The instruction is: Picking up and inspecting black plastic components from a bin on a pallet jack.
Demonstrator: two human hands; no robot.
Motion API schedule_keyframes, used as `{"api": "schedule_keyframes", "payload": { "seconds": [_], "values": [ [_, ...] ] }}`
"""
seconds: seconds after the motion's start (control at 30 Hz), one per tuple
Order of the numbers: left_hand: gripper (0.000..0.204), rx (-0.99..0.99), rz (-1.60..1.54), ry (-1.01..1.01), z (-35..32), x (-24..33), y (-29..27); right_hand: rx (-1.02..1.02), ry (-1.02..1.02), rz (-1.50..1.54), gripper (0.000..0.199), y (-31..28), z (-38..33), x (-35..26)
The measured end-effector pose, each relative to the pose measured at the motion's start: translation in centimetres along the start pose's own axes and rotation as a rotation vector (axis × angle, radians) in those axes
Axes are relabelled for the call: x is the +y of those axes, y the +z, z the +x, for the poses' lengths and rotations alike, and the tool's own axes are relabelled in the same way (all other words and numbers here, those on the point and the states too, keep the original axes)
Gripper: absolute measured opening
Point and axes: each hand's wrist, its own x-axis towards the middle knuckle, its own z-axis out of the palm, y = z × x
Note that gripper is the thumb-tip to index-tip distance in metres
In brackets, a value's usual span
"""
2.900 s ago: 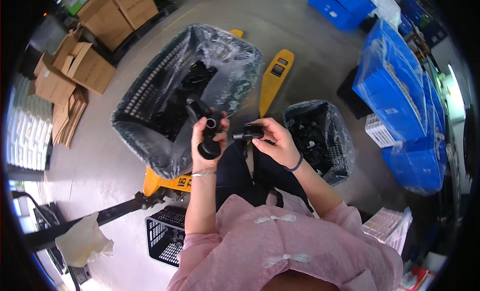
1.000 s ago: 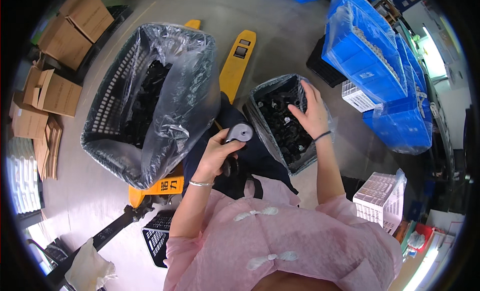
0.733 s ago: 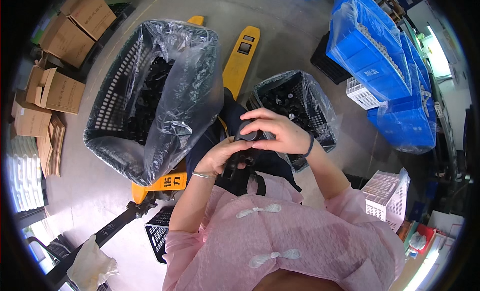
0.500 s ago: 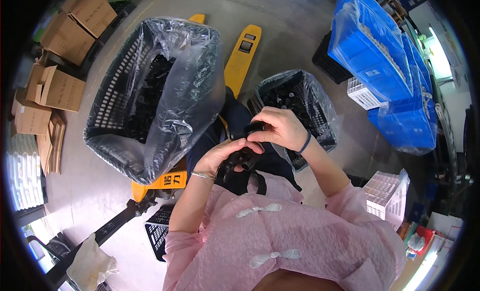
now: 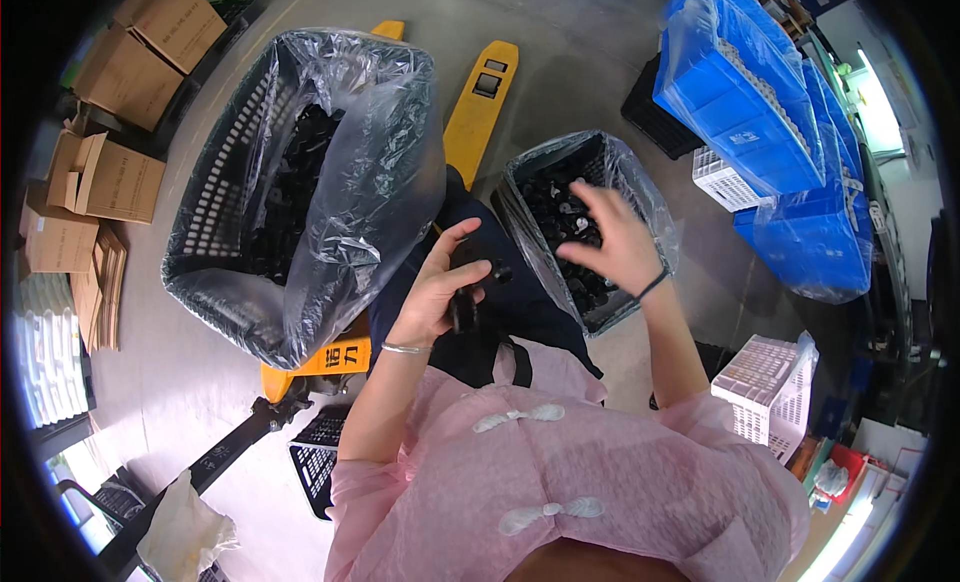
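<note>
The black part [image 5: 470, 282] sits over the lap, pinched in the left hand [image 5: 440, 287], while the right hand [image 5: 610, 244], fingers spread and empty, reaches into the small lined crate [image 5: 640, 197] of loose black pieces, apparently the fetch step, so next calls for closing on one piece.

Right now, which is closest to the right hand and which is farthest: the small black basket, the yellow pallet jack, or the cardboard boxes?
From the right hand:
1. Small black basket, directly under it.
2. Yellow pallet jack, up and to its left.
3. Cardboard boxes, far left edge.
</note>
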Motion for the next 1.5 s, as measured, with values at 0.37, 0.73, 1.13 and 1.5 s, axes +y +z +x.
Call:
{"api": "schedule_keyframes", "payload": {
  "seconds": [0.37, 0.73, 1.13, 1.5],
  "values": [
    [0.031, 0.094, -0.116, 0.146, -0.5, -0.2, -0.4, -0.165, 0.237, 1.004, 0.031, 3.2, 0.6, -3.6],
    [0.028, 0.159, -0.214, 0.108, -0.2, -0.6, -1.2, -0.011, 0.245, 0.976, 0.033, 2.6, -0.6, -1.2],
    [0.022, 0.457, -0.244, 0.323, 1.4, -1.5, -0.3, -0.113, 0.066, 0.427, 0.059, 1.4, -1.4, -2.9],
    [0.033, 0.351, -0.282, 0.577, 0.6, -1.4, -0.2, -0.107, -0.143, 0.405, 0.037, 3.9, 0.5, -8.2]
  ]
}}
